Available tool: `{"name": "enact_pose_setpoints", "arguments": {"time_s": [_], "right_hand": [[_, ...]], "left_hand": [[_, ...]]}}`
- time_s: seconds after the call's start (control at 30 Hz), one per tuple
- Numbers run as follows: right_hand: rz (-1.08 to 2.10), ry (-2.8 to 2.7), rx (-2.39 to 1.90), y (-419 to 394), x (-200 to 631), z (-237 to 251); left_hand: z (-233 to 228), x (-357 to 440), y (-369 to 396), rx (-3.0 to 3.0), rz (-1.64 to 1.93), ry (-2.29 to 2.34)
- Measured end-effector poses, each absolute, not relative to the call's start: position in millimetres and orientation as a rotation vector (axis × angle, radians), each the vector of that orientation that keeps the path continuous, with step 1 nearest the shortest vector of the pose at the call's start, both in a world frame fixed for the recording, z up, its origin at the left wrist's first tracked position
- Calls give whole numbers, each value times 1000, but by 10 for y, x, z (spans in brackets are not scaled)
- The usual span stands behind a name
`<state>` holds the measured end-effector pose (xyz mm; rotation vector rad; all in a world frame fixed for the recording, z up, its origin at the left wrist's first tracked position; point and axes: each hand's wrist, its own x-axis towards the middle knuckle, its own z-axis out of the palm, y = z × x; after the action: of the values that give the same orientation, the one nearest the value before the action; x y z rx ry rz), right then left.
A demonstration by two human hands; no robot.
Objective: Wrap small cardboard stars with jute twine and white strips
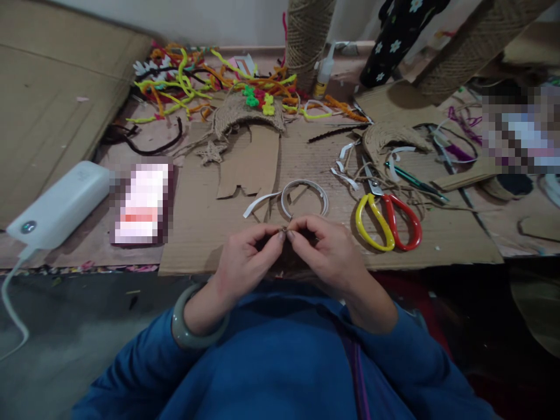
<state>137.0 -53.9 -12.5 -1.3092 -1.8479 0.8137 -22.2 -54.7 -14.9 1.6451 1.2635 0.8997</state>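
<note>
My left hand [246, 258] and my right hand [327, 252] meet fingertip to fingertip over the near edge of a cardboard sheet [455, 233]. Together they pinch a small brownish piece of twine [284, 229]; what hangs below it is hidden by my fingers. A grey-green bangle [186, 333] sits on my left wrist. Just beyond my fingers lies a white paper strip curled into a ring [324, 197]. Scissors with one yellow and one red handle [387, 219] lie to the right of my right hand.
A white power bank [59, 204] with a cable lies at the left, a blurred phone [142, 201] beside it. Coloured pipe cleaners [192, 81], a jute-covered shape [238, 111], a glue bottle [324, 70] and twine-wrapped posts [306, 35] fill the back.
</note>
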Motion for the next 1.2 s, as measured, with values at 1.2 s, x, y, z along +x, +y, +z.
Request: {"name": "enact_pose_setpoints", "arguments": {"time_s": [1.2], "right_hand": [[750, -1782, -1334, -613, 1302, -119]], "left_hand": [[-214, -199, -588, 1533, 1046, 1369]]}}
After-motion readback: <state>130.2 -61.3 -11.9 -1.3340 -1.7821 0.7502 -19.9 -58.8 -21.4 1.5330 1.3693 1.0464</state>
